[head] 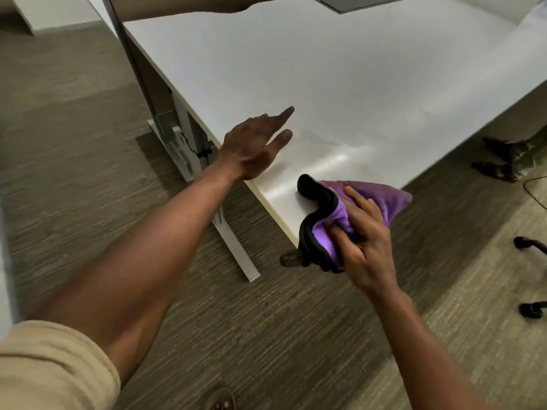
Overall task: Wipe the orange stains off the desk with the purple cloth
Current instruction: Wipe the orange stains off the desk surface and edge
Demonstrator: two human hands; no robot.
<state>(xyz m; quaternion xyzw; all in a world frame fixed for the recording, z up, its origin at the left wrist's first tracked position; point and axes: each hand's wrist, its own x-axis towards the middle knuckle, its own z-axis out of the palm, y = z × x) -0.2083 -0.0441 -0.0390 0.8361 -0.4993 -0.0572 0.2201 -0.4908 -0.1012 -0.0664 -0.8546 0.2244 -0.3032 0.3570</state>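
Carpeted office floor (88, 143), grey-brown and streaked, surrounds a white desk (340, 84) set on a pale metal leg frame (207, 184).

Head view, items:

1. Desk. Top is bare white with a soft glare near the front corner; no orange stain can be made out on it. Far right corner cut off by the frame edge. A dark recessed panel (365, 2) at the back is partly cropped, and whether anything sits in it cannot be told.

2. Purple cloth (376, 196), black-edged, bunched. One part lies on the desk's front corner; the rest hangs off the edge.

3. Right hand (364, 244). Fingers curled into the cloth's folds, gripping it; some fingertips are hidden by the fabric.

4. Left hand (251, 146). Stretched over the desk edge, fingers straight and spread, holding nothing. Whether it touches the top is unclear. Beige rolled sleeve (50, 368) at lower left.

5. Chair casters (529, 276), black, at right edge, mostly cropped.

6. Dark shapes (500, 161) under the desk's right side, too blurred to identify.

7. Sandalled foot (220, 399), bottom edge, cut off.
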